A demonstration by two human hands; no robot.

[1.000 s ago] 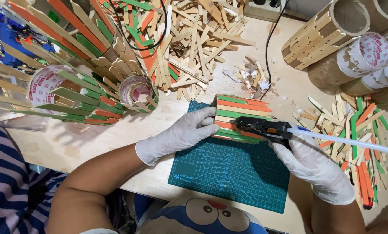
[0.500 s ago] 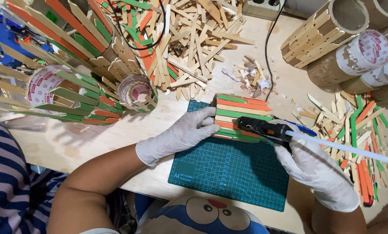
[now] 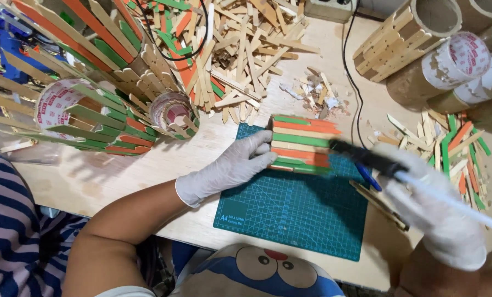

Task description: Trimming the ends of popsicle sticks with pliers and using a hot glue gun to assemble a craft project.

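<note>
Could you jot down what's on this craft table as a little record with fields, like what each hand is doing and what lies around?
Left hand: gloved left hand presses on a striped stick panel
Right hand: gloved right hand holds a black glue gun with a white glue stick
Surface: green cutting mat on a wooden table
Nearby: loose stick pile, cardboard tubes
</note>
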